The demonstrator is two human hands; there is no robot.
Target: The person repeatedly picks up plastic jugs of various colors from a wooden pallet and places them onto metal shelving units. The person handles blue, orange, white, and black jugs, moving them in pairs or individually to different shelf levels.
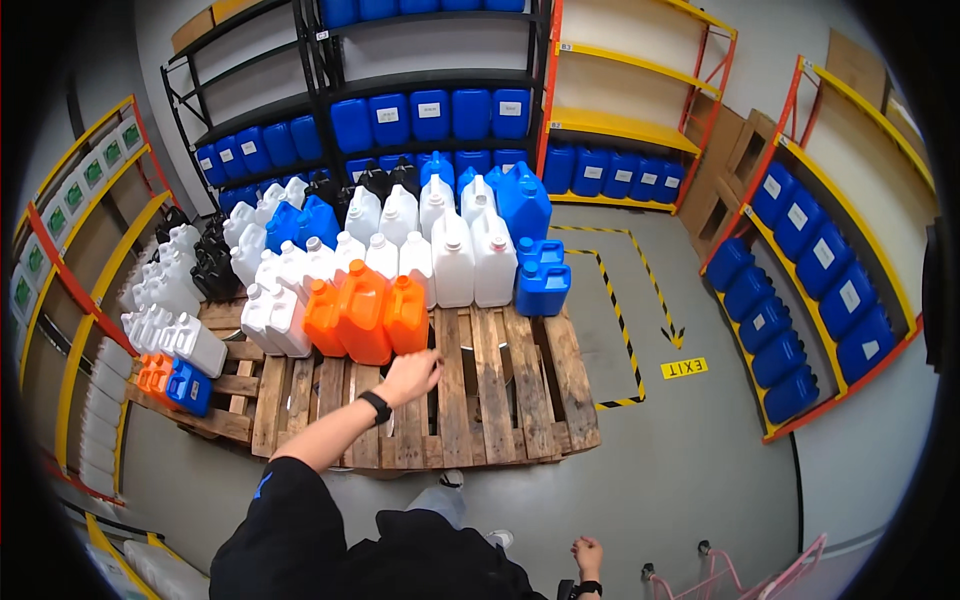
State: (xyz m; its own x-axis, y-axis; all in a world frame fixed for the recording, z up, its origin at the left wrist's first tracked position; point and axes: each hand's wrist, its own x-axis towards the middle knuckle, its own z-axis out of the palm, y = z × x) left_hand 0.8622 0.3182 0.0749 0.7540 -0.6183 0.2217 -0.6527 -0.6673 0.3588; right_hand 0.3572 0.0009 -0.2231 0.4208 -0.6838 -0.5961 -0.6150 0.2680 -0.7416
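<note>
The right hand [588,555] is held low above the floor [690,510]; its fingers are curled, but whether they are pressed together cannot be told. The left hand [410,378] is stretched over the pallet [456,395], its fingers bent; whether anything is gripped or touched cannot be told. Just beyond it, three orange jugs [365,312] are stood upright at the pallet's front part, flanked by white jugs [453,265]. Farther back, blue canisters [430,118] are lined up on black shelves [435,76].
</note>
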